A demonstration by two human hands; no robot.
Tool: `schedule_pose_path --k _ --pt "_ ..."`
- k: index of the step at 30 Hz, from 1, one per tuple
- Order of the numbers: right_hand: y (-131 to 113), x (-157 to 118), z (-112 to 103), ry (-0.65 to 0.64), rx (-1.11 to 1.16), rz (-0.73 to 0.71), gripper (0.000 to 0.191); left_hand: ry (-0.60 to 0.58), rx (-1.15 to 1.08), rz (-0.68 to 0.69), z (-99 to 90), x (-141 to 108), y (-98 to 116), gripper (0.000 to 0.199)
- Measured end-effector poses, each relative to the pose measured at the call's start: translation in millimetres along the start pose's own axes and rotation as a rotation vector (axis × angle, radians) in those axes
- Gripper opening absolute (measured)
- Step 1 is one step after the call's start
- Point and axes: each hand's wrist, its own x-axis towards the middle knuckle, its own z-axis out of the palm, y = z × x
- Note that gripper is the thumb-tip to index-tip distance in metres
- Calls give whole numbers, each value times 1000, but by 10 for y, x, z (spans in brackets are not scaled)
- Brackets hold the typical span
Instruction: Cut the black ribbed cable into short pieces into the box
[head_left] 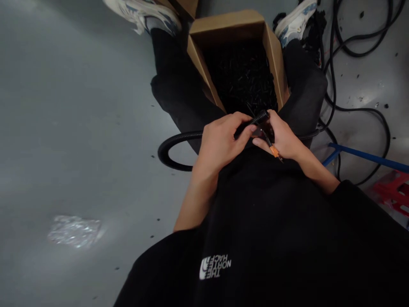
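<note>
Black tube (180, 137), one — two hands (220, 143) (281, 138)

A cardboard box (228, 30) of plastic pieces (239, 76) sits ahead of the left hand (220, 143) and right hand (281, 138), with conduit (179, 138) leftward and cables (358, 113) rightward.

A factory-style workshop floor: grey painted concrete (79, 128) flecked with dark scraps serves as the work area, where a seated worker sorts through hardware. Loops of black cable (332, 64) sprawl across the floor beside a blue metal bar (367, 157) and a red plastic crate (394, 192), while a cardboard box (226, 27) brims with small black parts (239, 76) and corrugated black conduit (169, 149) curves nearby.
</note>
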Motion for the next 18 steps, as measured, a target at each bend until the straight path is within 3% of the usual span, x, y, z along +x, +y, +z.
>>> schedule_pose_path --k 9,18 --pt "99 -41 -38 -72 105 -43 61 -217 -52 34 -203 47 -109 41" --pt "-21 11 -105 -111 84 -54 67 -249 -212 95 -148 75 -87 47"
